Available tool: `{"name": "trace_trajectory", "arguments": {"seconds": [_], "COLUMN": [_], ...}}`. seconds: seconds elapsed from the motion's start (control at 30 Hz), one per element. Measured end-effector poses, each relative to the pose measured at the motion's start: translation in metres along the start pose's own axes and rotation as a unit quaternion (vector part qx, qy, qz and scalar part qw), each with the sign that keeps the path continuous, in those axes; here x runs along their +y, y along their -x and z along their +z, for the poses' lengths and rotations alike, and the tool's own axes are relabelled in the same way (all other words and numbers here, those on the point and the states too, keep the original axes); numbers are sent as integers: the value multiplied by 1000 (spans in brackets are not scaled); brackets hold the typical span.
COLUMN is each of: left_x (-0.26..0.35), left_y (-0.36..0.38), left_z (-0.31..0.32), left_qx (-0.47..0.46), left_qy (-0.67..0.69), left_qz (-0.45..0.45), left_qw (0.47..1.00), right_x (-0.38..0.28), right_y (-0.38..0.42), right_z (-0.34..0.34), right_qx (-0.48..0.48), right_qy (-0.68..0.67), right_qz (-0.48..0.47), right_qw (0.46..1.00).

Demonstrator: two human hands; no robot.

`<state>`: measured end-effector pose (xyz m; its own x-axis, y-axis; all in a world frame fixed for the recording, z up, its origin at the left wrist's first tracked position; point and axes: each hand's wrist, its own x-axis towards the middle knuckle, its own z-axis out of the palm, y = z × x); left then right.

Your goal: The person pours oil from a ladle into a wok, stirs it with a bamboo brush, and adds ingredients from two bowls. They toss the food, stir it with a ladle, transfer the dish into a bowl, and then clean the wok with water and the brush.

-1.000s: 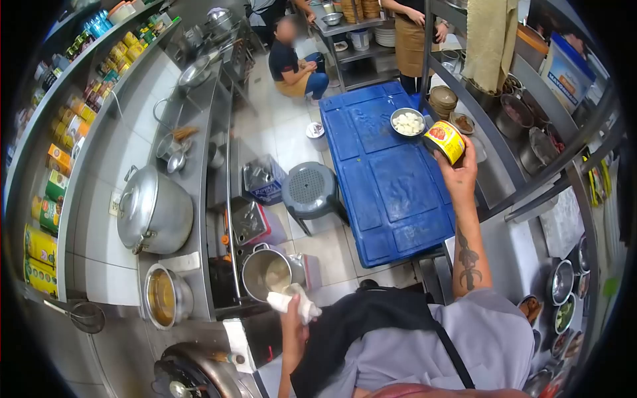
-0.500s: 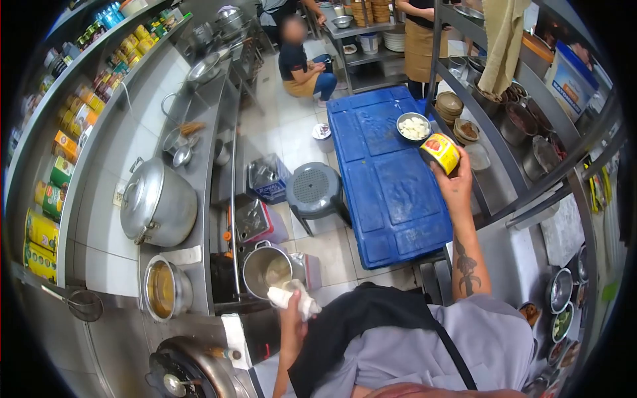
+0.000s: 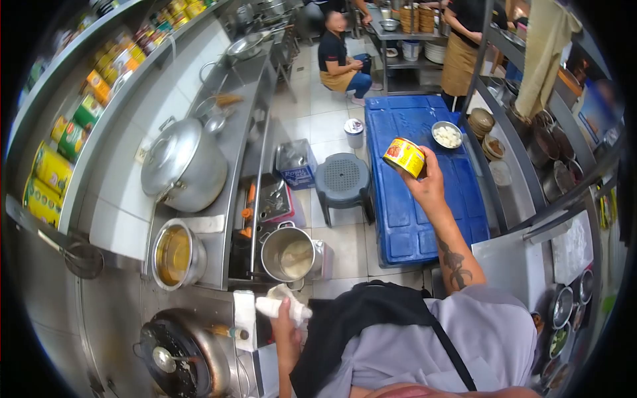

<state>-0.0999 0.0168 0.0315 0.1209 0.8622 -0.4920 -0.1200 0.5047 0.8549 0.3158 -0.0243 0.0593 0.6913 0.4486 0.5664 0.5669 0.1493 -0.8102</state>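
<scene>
Right hand (image 3: 428,186) raised at arm's length, fingers wrapped round a short yellow tin can with a red label (image 3: 404,157), held tilted above the big blue plastic lid (image 3: 411,205) of a crate on the floor. Left hand (image 3: 284,322) low and close to the body, fingers closed on a crumpled white cloth (image 3: 282,306), just beside the edge of the steel counter (image 3: 225,152). Below that cloth, on the floor, an open steel stockpot with pale liquid (image 3: 287,253). On the counter, a large lidded aluminium pot (image 3: 184,166) and, nearer, an open steel pot of yellowish broth (image 3: 175,255); closest of all, a dark wok with a ladle (image 3: 176,361). On the blue lid, far end, a small metal bowl of white pieces (image 3: 447,134). Beside the lid, a grey round plastic stool (image 3: 342,178). Further back, a crouching person in a dark shirt (image 3: 340,56), and a standing person in a tan apron (image 3: 464,46) at a rack.
</scene>
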Motion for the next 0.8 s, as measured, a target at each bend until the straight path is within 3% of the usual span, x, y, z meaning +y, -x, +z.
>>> {"name": "trace_trajectory", "arguments": {"seconds": [0.23,0.27,0.37,0.43,0.5,0.6,0.67,0.73,0.77,0.8], "left_x": [10,20,92,137,173,165,136,113,101,106], "left_y": [-7,-11,3,18,38,30,20,19,14,15], "left_z": [-97,-111,-107,-87,-70,-74,-89,-99,-107,-109], "left_qx": [35,33,-5,-58,-107,-54,-8,119,178,185], "left_qy": [44,11,-76,-159,-157,-165,-174,30,100,74], "left_qz": [80,88,113,304,357,422,435,230,215,228], "left_qw": [995,996,991,937,915,890,883,966,955,953], "right_x": [-47,-56,-83,-103,-133,-159,-175,-201,-219,-240], "right_y": [8,6,-16,-32,-48,-83,-118,-167,-191,-216], "right_z": [101,121,173,211,249,305,350,400,425,450], "right_qx": [-52,-61,-141,-153,-143,-135,-117,-120,-121,-119], "right_qy": [-28,-81,-56,-102,-128,-160,-219,-228,-204,-157], "right_qz": [-15,-49,-111,-138,-189,-235,-292,-340,-371,-389], "right_qw": [998,994,982,973,963,949,924,904,898,900]}}
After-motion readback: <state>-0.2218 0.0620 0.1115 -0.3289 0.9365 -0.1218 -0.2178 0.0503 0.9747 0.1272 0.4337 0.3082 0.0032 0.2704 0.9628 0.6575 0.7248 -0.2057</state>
